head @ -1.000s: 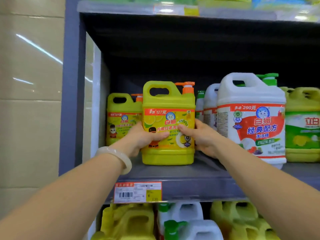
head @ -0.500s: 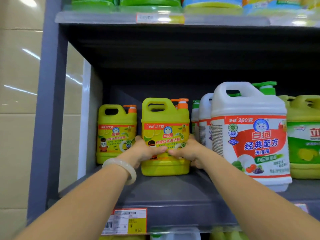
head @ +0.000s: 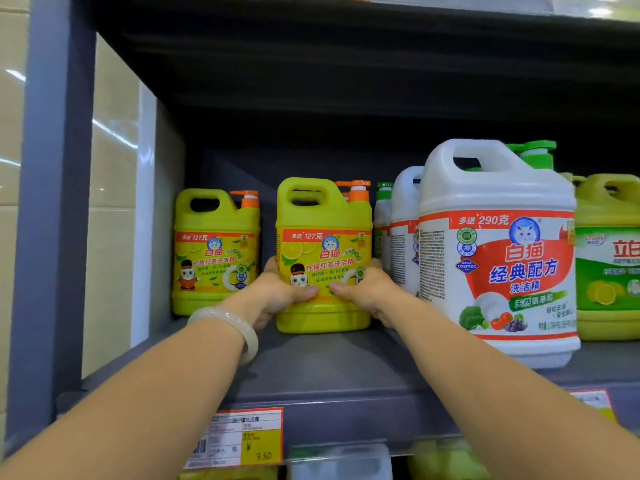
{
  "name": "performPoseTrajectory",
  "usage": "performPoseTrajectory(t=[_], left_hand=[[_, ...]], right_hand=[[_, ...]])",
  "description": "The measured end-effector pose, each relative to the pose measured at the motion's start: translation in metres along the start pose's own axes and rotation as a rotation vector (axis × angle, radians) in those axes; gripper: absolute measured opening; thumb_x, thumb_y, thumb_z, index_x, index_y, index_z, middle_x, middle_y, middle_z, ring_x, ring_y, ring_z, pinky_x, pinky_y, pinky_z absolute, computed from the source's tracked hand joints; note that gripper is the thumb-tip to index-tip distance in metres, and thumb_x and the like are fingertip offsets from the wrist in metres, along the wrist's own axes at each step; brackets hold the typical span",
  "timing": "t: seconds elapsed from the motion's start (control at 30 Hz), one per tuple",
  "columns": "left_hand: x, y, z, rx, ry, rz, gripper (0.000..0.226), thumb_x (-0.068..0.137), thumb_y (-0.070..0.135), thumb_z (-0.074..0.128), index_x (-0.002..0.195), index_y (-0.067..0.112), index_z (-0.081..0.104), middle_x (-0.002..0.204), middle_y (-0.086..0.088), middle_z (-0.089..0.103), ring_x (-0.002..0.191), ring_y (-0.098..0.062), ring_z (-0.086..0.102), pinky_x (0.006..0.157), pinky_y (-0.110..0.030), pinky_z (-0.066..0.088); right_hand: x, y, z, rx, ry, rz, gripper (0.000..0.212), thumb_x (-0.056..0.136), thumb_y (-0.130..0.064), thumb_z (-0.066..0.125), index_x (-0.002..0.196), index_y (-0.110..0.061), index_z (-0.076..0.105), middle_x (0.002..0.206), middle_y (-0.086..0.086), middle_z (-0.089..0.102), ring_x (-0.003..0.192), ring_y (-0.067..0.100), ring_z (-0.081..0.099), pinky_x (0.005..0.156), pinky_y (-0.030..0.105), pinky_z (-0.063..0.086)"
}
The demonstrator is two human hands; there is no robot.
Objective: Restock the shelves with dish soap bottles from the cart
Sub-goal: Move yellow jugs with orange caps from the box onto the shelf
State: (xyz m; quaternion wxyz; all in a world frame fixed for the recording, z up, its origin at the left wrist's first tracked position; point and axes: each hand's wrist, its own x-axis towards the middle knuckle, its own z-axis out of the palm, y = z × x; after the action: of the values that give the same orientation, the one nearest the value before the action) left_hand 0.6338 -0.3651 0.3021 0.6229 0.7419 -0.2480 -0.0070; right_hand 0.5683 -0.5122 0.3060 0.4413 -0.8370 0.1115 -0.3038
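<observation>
Placement step: the yellow plastic dish soap jug with orange pump (head: 323,258) stands centre frame on the grey metal shelf (head: 346,368); left hand (head: 277,294) and right hand (head: 367,292) clasp its sides, fingers curled round. Next, judged: release cleanly, label forward

The scene was lit brightly and evenly from in front and above. White streaks of glare were reflected on the glossy tiled wall (head: 114,133) at the left. The recess under the upper shelf (head: 346,36) was left in deep shadow, and its back could hardly be made out. A soft sheen was seen on the large white bottle (head: 498,258). Straight lines were bowed near the edges by the wide lens. The price tag (head: 242,438) and the forearms at the bottom were rendered slightly soft.
</observation>
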Motion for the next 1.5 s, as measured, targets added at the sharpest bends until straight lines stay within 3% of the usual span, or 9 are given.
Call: performPoseTrajectory(t=[0.1, 0.17, 0.23, 0.47, 0.77, 1.1, 1.27, 1.43, 1.5], left_hand=[[0.002, 0.001, 0.0, 0.044, 0.01, -0.003, 0.119, 0.057, 0.027, 0.088, 0.149, 0.029, 0.013, 0.14, -0.005, 0.048, 0.127, -0.029, 0.046, 0.104, -0.05, 0.041], [0.001, 0.002, -0.001, 0.126, 0.041, -0.01, 0.121, 0.061, 0.033, 0.086, 0.151, 0.028, 0.006, 0.148, -0.005, 0.039, 0.133, -0.03, 0.04, 0.107, -0.05, 0.038], [0.002, 0.004, -0.002, 0.23, 0.09, -0.025, 0.112, 0.07, 0.034, 0.081, 0.152, 0.022, 0.005, 0.151, -0.006, 0.033, 0.136, -0.03, 0.035, 0.109, -0.048, 0.036], [-0.009, 0.012, 0.003, 0.465, 0.136, 0.014, 0.076, 0.08, 0.04, 0.071, 0.139, 0.007, 0.037, 0.138, -0.011, 0.048, 0.126, -0.031, 0.047, 0.104, -0.042, 0.042], [-0.007, 0.009, 0.009, 0.442, 0.147, 0.022, 0.055, 0.086, 0.028, 0.068, 0.13, 0.004, 0.046, 0.13, -0.013, 0.056, 0.119, -0.031, 0.053, 0.1, -0.039, 0.044], [-0.01, 0.01, 0.0, 0.536, 0.182, 0.024, 0.068, 0.079, 0.043, 0.071, 0.132, 0.009, 0.046, 0.132, -0.01, 0.053, 0.118, -0.032, 0.052, 0.096, -0.039, 0.046], [-0.007, 0.007, -0.005, 0.39, 0.119, -0.009, 0.067, 0.075, 0.035, 0.077, 0.131, 0.011, 0.049, 0.131, -0.01, 0.056, 0.117, -0.032, 0.054, 0.098, -0.046, 0.048], [-0.018, 0.015, -0.007, 0.52, 0.052, -0.009, 0.095, 0.078, 0.034, 0.075, 0.148, 0.01, 0.016, 0.145, -0.01, 0.04, 0.132, -0.03, 0.041, 0.106, -0.041, 0.038], [-0.028, 0.025, -0.011, 0.649, 0.108, 0.081, 0.095, 0.076, 0.038, 0.075, 0.147, 0.01, 0.018, 0.143, -0.014, 0.042, 0.129, -0.032, 0.043, 0.104, -0.043, 0.04]], right_hand=[[-0.002, 0.0, -0.001, -0.046, 0.011, -0.012, 0.085, 0.079, -0.028, 0.074, 0.141, -0.005, 0.021, 0.139, 0.011, 0.046, 0.128, 0.028, 0.045, 0.106, 0.041, 0.04], [-0.004, -0.001, -0.001, -0.095, 0.014, -0.025, 0.085, 0.081, -0.03, 0.072, 0.142, -0.004, 0.019, 0.141, 0.012, 0.044, 0.129, 0.029, 0.044, 0.106, 0.04, 0.04], [-0.006, -0.002, -0.003, -0.151, 0.016, -0.038, 0.085, 0.083, -0.033, 0.069, 0.143, -0.003, 0.017, 0.143, 0.012, 0.042, 0.131, 0.029, 0.042, 0.106, 0.038, 0.039], [-0.008, -0.006, -0.002, -0.245, 0.034, -0.024, 0.082, 0.086, -0.035, 0.066, 0.142, -0.002, 0.016, 0.143, 0.013, 0.041, 0.131, 0.03, 0.042, 0.102, 0.036, 0.039], [0.0, 0.0, 0.003, -0.292, 0.042, 0.002, 0.094, 0.084, -0.033, 0.068, 0.147, 0.0, 0.007, 0.147, 0.017, 0.035, 0.133, 0.032, 0.038, 0.109, 0.042, 0.036], [-0.006, -0.002, -0.002, -0.403, 0.086, -0.042, 0.079, 0.081, -0.038, 0.07, 0.138, -0.003, 0.027, 0.139, 0.015, 0.045, 0.127, 0.031, 0.047, 0.099, 0.034, 0.042], [-0.011, -0.002, -0.005, -0.36, 0.066, -0.013, 0.078, 0.08, -0.037, 0.071, 0.136, -0.002, 0.029, 0.139, 0.014, 0.046, 0.127, 0.03, 0.047, 0.099, 0.033, 0.041], [-0.027, -0.019, -0.012, -0.36, 0.067, -0.016, 0.079, 0.079, -0.032, 0.072, 0.138, -0.003, 0.028, 0.14, 0.013, 0.046, 0.126, 0.03, 0.047, 0.104, 0.039, 0.042], [-0.041, -0.033, -0.019, -0.425, 0.078, -0.052, 0.074, 0.08, -0.029, 0.071, 0.138, -0.006, 0.031, 0.139, 0.013, 0.045, 0.125, 0.03, 0.047, 0.104, 0.039, 0.042]])
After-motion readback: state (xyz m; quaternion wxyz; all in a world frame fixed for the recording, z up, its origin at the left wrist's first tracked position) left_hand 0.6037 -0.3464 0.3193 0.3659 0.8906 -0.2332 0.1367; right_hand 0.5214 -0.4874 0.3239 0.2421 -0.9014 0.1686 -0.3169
